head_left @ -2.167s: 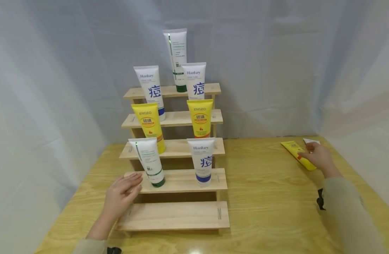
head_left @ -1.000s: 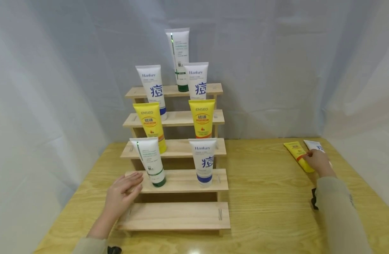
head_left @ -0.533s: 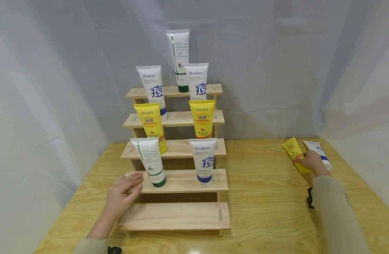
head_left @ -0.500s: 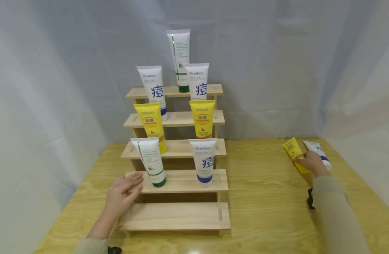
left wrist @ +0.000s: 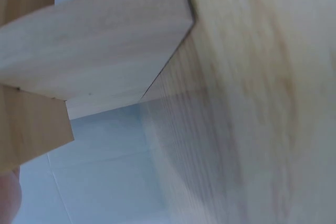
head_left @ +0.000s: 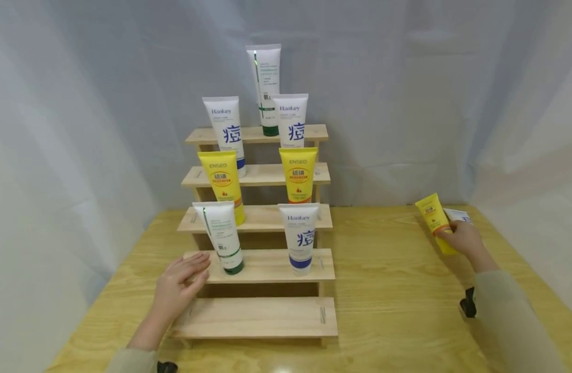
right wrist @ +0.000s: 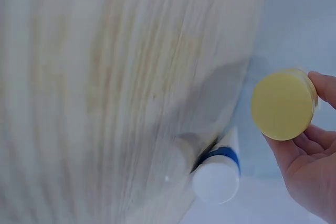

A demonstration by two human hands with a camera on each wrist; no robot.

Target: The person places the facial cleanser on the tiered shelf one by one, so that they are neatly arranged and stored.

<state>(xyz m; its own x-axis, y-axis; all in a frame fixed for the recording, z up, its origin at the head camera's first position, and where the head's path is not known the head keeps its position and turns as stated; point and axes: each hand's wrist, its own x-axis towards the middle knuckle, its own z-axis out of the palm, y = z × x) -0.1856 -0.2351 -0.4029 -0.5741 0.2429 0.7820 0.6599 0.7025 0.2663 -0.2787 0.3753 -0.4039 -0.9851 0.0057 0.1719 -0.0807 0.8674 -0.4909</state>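
My right hand (head_left: 468, 242) grips a yellow squeeze tube (head_left: 431, 211) low down, between thumb and fingers. In the right wrist view its round yellow cap (right wrist: 282, 106) faces the camera, off the table. Behind that hand lies a white tube (head_left: 458, 214) on the table, partly hidden; its white cap and blue band (right wrist: 219, 153) show in the right wrist view. My left hand (head_left: 176, 284) rests at the left side of a stepped wooden stand (head_left: 258, 317), fingers extended against the second step from the bottom. Beside its fingertips stands a white tube with a green cap (head_left: 220, 235).
More tubes stand caps down on the upper steps: yellow ones (head_left: 298, 176), white-and-blue ones (head_left: 299, 233) and a tall white-green one (head_left: 267, 85) on top. The lowest step is bare. Pale curtains (head_left: 384, 103) enclose the wooden table (head_left: 388, 290).
My right hand has taken hold of the yellow tube, which was lying on the table, and has raised and tilted it more upright. The left hand and the stand stay put.
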